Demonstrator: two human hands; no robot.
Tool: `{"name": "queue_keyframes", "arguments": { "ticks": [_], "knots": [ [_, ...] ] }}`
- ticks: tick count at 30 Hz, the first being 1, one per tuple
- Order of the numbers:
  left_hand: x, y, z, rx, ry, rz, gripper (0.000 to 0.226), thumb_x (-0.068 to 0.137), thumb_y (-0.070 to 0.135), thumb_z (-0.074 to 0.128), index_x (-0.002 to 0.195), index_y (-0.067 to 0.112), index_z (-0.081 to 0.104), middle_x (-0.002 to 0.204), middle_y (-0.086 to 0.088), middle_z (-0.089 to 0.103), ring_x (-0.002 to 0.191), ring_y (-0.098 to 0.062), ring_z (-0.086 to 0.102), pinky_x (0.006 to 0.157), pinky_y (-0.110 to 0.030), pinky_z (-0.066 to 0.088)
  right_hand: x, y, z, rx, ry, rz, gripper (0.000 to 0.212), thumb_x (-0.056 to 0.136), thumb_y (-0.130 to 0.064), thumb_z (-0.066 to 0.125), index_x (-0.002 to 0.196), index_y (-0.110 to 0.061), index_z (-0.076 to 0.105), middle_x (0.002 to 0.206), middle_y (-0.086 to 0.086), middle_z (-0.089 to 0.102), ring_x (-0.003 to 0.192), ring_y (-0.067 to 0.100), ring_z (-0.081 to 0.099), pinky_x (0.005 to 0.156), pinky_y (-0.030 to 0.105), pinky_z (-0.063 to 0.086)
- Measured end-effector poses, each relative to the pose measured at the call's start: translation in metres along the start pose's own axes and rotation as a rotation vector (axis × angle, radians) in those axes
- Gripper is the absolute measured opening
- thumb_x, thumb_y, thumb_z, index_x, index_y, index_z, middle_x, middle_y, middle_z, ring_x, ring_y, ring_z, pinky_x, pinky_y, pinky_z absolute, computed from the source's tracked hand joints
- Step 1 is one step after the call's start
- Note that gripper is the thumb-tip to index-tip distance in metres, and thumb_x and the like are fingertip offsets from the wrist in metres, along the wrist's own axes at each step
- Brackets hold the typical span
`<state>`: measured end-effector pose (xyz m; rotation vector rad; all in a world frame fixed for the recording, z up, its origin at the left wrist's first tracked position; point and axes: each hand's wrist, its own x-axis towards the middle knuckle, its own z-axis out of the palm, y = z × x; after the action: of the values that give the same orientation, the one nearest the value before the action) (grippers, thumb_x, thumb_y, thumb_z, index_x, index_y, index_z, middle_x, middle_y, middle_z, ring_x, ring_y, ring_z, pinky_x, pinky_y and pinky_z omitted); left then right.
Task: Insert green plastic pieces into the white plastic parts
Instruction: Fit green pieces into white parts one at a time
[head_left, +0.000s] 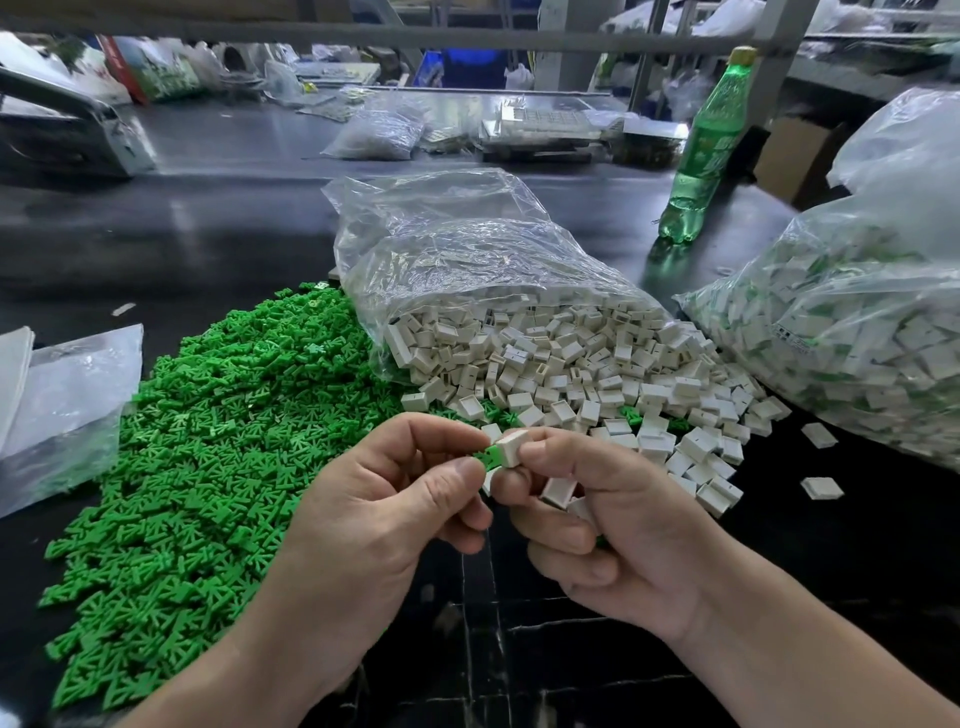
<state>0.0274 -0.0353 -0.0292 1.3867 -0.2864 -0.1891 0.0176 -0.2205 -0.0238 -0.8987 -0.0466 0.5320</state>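
Two bare hands are meeting close together above a dark table (208, 218), fingertips almost touching. The left hand (384, 499) is pinching a small green piece (491, 456) between thumb and forefinger. The right hand (613, 519) is pinching a white part (511, 447) between thumb and forefinger, and the green piece is touching the white part's side, partly entering it. The right hand's lower fingers are also curling around a few spare white parts (558, 491) against the palm.

Just beyond and to the left of the hands, a wide heap of green pieces (218, 441) is lying on the table. Directly behind the hands, a clear bag (467, 270) is lying on its side, with loose white parts (597, 374) spilling from its mouth toward the hands and overlapping the green heap's edge. At the right, a second bag (857, 322) is holding white parts mixed with green. A flat plastic bag (67, 405) is lying at the far left. A green bottle (706, 150) is standing upright farther back on the right.
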Motion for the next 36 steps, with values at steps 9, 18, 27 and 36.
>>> {"name": "queue_keyframes", "arguments": {
  "ticks": [9, 18, 27, 36],
  "knots": [
    [-0.003, 0.004, 0.003, 0.086, 0.051, 0.032, 0.014, 0.073, 0.025, 0.069, 0.086, 0.022, 0.074, 0.070, -0.007, 0.071, 0.063, -0.016, 0.067, 0.056, -0.020, 0.053, -0.004, 0.002, 0.004, -0.313, 0.143, -0.108, 0.009, 0.086, -0.021, 0.066, 0.087, -0.014, 0.072, 0.079, 0.009, 0.061, 0.040, 0.009, 0.038, 0.034, 0.017, 0.024],
    [-0.005, 0.001, 0.000, 0.225, 0.041, 0.134, 0.005, 0.084, 0.027, 0.073, 0.088, 0.027, 0.075, 0.074, -0.004, 0.071, 0.067, -0.015, 0.070, 0.059, -0.020, 0.055, -0.009, 0.002, 0.006, -0.738, 0.240, -0.238, 0.027, 0.099, -0.032, 0.058, 0.080, -0.016, 0.069, 0.064, 0.002, 0.058, 0.039, 0.007, 0.038, 0.036, 0.016, 0.027],
    [-0.001, -0.004, -0.004, -0.102, -0.053, 0.004, 0.028, 0.082, 0.030, 0.070, 0.104, 0.013, 0.072, 0.082, -0.011, 0.068, 0.071, -0.024, 0.067, 0.060, -0.029, 0.053, -0.007, 0.005, 0.006, -0.581, 0.201, -0.157, 0.029, 0.101, -0.030, 0.058, 0.095, -0.004, 0.069, 0.068, 0.003, 0.053, 0.043, 0.012, 0.035, 0.036, 0.021, 0.021],
    [-0.002, -0.004, 0.000, -0.038, -0.048, 0.083, 0.021, 0.080, 0.027, 0.071, 0.099, 0.016, 0.072, 0.085, -0.016, 0.072, 0.074, -0.026, 0.071, 0.059, -0.027, 0.056, -0.004, 0.007, 0.003, -0.399, 0.213, -0.197, 0.016, 0.093, -0.024, 0.065, 0.100, -0.013, 0.074, 0.071, 0.004, 0.060, 0.042, 0.011, 0.037, 0.034, 0.018, 0.025]
  ]
}}
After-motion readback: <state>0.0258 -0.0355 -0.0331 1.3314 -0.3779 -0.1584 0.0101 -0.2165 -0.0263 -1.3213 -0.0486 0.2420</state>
